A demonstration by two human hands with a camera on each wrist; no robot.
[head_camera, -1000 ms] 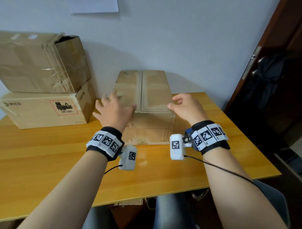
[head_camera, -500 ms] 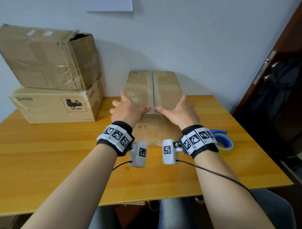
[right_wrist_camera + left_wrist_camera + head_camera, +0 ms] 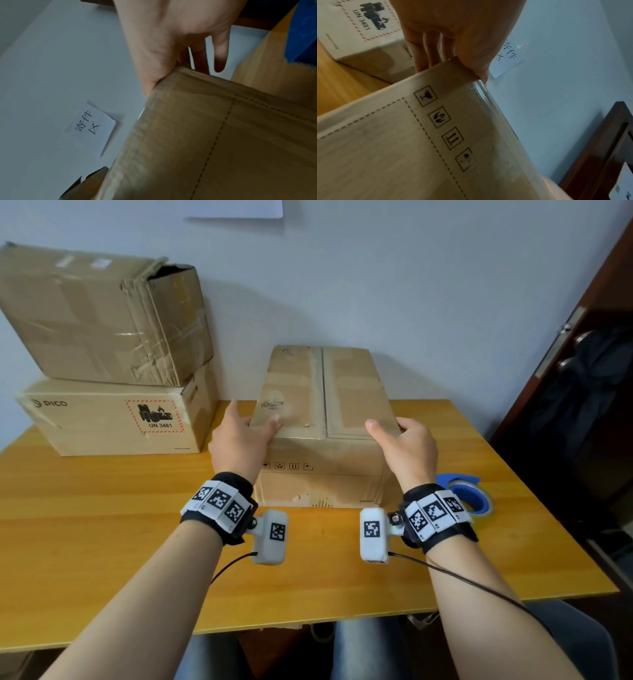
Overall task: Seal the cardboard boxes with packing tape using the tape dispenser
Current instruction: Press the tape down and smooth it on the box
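A closed brown cardboard box (image 3: 325, 392) stands in the middle of the table, its top flaps meeting along a centre seam. My left hand (image 3: 255, 414) grips its near left corner, thumb on top and fingers down the side (image 3: 426, 51). My right hand (image 3: 394, 426) grips the near right corner the same way, thumb on the top edge (image 3: 150, 81). The box's front face with handling symbols (image 3: 440, 117) fills the left wrist view. A blue tape dispenser (image 3: 466, 494) lies on the table just right of my right wrist, untouched.
Two more cardboard boxes are stacked at the back left: a worn one (image 3: 102, 316) on a PICO-labelled one (image 3: 113, 419). The wooden table (image 3: 102, 525) runs to the white wall. A dark door (image 3: 582, 371) stands at the right. A paper note (image 3: 91, 125) hangs on the wall.
Both hands have moved apart from the middle of the box's top to its near corners. The view has shifted and the tape dispenser has come into sight.
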